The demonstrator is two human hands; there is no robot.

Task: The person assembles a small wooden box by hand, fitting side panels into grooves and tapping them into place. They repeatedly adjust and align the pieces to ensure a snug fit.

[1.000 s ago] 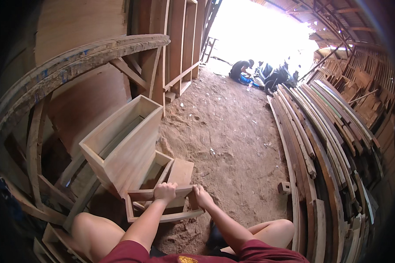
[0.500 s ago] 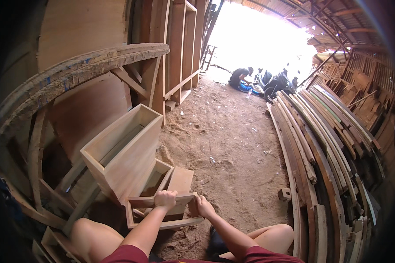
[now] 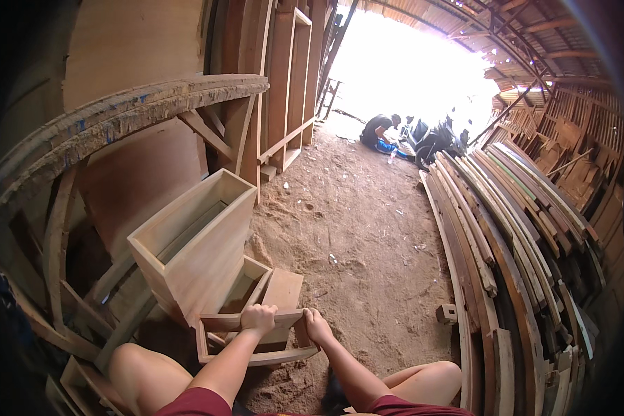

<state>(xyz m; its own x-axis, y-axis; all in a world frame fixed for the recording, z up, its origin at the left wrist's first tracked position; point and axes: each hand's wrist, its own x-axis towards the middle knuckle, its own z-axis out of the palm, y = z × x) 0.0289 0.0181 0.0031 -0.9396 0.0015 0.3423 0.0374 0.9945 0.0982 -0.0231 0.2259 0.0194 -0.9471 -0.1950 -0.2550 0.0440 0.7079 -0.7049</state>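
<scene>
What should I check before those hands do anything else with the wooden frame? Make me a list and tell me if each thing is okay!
1. Left hand gripping the wooden frame: ok, it holds the upper rail.
2. Right hand gripping too: ok, it holds the frame's right end.
3. Gloves on: not ok, both hands are bare.
4. Frame apart from the tall open box: cannot tell, they meet or overlap in this view.
5. Small wood block away from the hands: ok, it lies by the plank stack.
6. Other person out of reach: ok, far back near the motorbike.
</scene>
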